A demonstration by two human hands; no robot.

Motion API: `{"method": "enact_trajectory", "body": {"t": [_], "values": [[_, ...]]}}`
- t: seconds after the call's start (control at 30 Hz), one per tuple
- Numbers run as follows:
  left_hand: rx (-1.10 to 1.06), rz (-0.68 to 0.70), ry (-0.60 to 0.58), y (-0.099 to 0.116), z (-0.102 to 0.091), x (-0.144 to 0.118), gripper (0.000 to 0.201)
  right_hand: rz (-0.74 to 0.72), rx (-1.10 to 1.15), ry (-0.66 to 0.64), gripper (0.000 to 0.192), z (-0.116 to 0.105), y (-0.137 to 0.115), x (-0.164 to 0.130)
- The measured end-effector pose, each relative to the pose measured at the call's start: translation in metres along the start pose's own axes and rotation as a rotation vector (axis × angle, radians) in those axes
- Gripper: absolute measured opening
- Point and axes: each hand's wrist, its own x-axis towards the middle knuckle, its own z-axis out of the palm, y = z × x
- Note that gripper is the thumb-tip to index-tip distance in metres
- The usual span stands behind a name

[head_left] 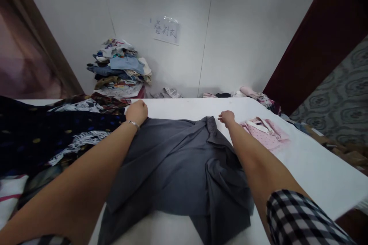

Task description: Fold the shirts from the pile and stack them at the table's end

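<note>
A pale grey wall (244, 26) with a small handwritten paper sign (166, 30) stands behind a broad white worktop (310, 176). A dark grey garment of thin woven cloth (178, 164) lies across the centre of the frame, its loose panels trailing toward the lower edge. It looks light, soft and limp, perhaps a little slippery, with no stiffness to hold a crease and nothing fragile about it. The upper edge seems the best place to take hold, at its left corner and at the thicker, bunched strip right of centre; pinching the rumpled right side would likely just gather more folds.

The left hand (137, 111) is clenched at the upper left corner, apparently pinching the cloth. The right hand (227, 118) hangs just beside the bunched strip, fingers curled, nothing visible in it; whether the fingertips meet I cannot tell.

Farther out, a pink dotted shirt (266, 134) lies at right, navy patterned fabric (57, 126) at left, and a tall stack of mixed clothes (123, 69) at upper left.
</note>
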Motion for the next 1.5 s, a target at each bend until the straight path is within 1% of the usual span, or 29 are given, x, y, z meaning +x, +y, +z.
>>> {"method": "enact_trajectory", "body": {"t": [0.03, 0.07, 0.13, 0.17, 0.27, 0.3, 0.37, 0.5, 0.6, 0.67, 0.73, 0.8, 0.87, 0.9, 0.93, 0.97, 1.0, 1.03, 1.07, 1.13, 1.17, 1.2, 1.23, 1.3, 1.33, 1.37, 1.4, 1.47, 1.5], "values": [[-0.062, -0.026, 0.023, 0.003, 0.001, 0.006, 0.042, 0.005, 0.030, 0.008, 0.030, -0.002, 0.001, 0.000], [-0.110, -0.017, 0.035, 0.006, 0.003, 0.007, 0.044, 0.008, 0.053, 0.014, 0.032, -0.002, 0.002, -0.003], [-0.148, 0.093, 0.000, 0.010, 0.012, -0.004, 0.044, -0.067, 0.051, -0.010, 0.035, 0.003, 0.000, -0.014], [-0.143, 0.169, -0.053, 0.011, 0.017, -0.016, 0.043, -0.147, 0.023, -0.059, 0.038, 0.007, -0.003, -0.022], [-0.091, 0.388, -0.242, 0.009, 0.034, -0.059, 0.039, -0.426, -0.160, -0.291, 0.057, 0.025, -0.016, -0.042], [-0.066, 0.438, -0.283, 0.006, 0.039, -0.073, 0.039, -0.468, -0.222, -0.349, 0.060, 0.032, -0.022, -0.046], [-0.027, 0.481, -0.317, -0.002, 0.045, -0.093, 0.038, -0.448, -0.284, -0.382, 0.058, 0.042, -0.032, -0.050], [0.015, 0.419, -0.336, -0.022, 0.052, -0.108, 0.045, -0.340, -0.252, -0.337, 0.034, 0.052, -0.041, -0.042], [-0.002, 0.410, -0.326, -0.035, 0.058, -0.109, 0.051, -0.273, -0.139, -0.264, 0.027, 0.049, -0.042, -0.025], [-0.055, 0.396, -0.319, -0.039, 0.059, -0.105, 0.055, -0.212, -0.033, -0.196, 0.034, 0.041, -0.043, -0.011], [-0.142, 0.325, -0.381, -0.040, 0.054, -0.098, 0.059, -0.168, 0.069, -0.119, 0.044, 0.032, -0.044, 0.001], [-0.225, 0.233, -0.446, -0.040, 0.046, -0.089, 0.064, -0.119, 0.242, -0.024, 0.053, 0.021, -0.042, 0.010], [-0.260, 0.189, -0.469, -0.042, 0.038, -0.083, 0.065, -0.045, 0.404, 0.060, 0.063, 0.012, -0.037, 0.011], [-0.254, 0.196, -0.471, -0.043, 0.036, -0.082, 0.064, -0.019, 0.422, 0.086, 0.065, 0.008, -0.033, 0.009], [-0.238, 0.221, -0.477, -0.046, 0.036, -0.084, 0.064, -0.025, 0.382, 0.096, 0.065, 0.006, -0.030, 0.005], [-0.220, 0.255, -0.486, -0.048, 0.037, -0.086, 0.064, -0.071, 0.290, 0.087, 0.062, 0.005, -0.027, -0.001], [-0.202, 0.292, -0.487, -0.051, 0.040, -0.090, 0.064, -0.148, 0.187, 0.057, 0.058, 0.006, -0.024, -0.009], [-0.187, 0.324, -0.475, -0.054, 0.043, -0.095, 0.065, -0.246, 0.095, -0.009, 0.055, 0.009, -0.023, -0.018], [-0.173, 0.355, -0.452, -0.056, 0.047, -0.099, 0.064, -0.350, 0.022, -0.115, 0.055, 0.014, -0.022, -0.028], [-0.146, 0.406, -0.403, -0.059, 0.052, -0.106, 0.061, -0.521, -0.087, -0.383, 0.062, 0.027, -0.024, -0.049], [-0.131, 0.429, -0.379, -0.060, 0.054, -0.109, 0.060, -0.571, -0.129, -0.495, 0.064, 0.035, -0.026, -0.057], [-0.116, 0.450, -0.357, -0.060, 0.054, -0.111, 0.058, -0.588, -0.144, -0.558, 0.061, 0.042, -0.029, -0.063], [-0.103, 0.470, -0.339, -0.060, 0.053, -0.113, 0.056, -0.577, -0.127, -0.568, 0.052, 0.048, -0.033, -0.066], [-0.078, 0.493, -0.326, -0.059, 0.051, -0.116, 0.055, -0.497, -0.020, -0.492, 0.022, 0.054, -0.043, -0.060], [-0.065, 0.495, -0.339, -0.060, 0.050, -0.117, 0.055, -0.454, 0.035, -0.447, 0.013, 0.052, -0.048, -0.052], [-0.052, 0.491, -0.363, -0.061, 0.050, -0.119, 0.057, -0.410, 0.093, -0.396, 0.014, 0.048, -0.054, -0.042], [-0.043, 0.485, -0.388, -0.062, 0.051, -0.120, 0.058, -0.368, 0.166, -0.331, 0.019, 0.041, -0.058, -0.032], [-0.037, 0.472, -0.421, -0.065, 0.052, -0.121, 0.059, -0.266, 0.376, -0.184, 0.028, 0.025, -0.063, -0.013], [-0.040, 0.467, -0.425, -0.067, 0.054, -0.122, 0.059, -0.214, 0.479, -0.139, 0.032, 0.018, -0.063, -0.008]]}}
